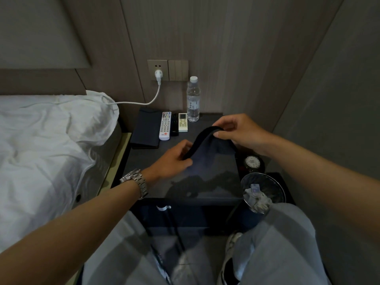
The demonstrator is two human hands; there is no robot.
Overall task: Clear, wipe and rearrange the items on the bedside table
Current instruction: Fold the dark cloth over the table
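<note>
A dark blue soft cloth [207,153] hangs folded over the middle of the dark glossy table [185,182]. Its top edge makes a curved hump between the two hands. The left hand [174,159], with a shiny metal watch [136,182] on its wrist, pinches the lower left end of the cloth. The right hand [236,130] pinches the top of the hump with thumb and fingers. The cloth's long edge runs from low left up to high right.

Beside the table on the right stands a wire mesh bin [263,192] with crumpled paper inside.

Farther back on the table lie a flat dark folder [147,128], a long white remote [165,125], a small black remote [175,125] and a short cream remote [183,122], side by side, all pointing toward the wall. A clear plastic water bottle [193,100] stands upright just beside them.
</note>
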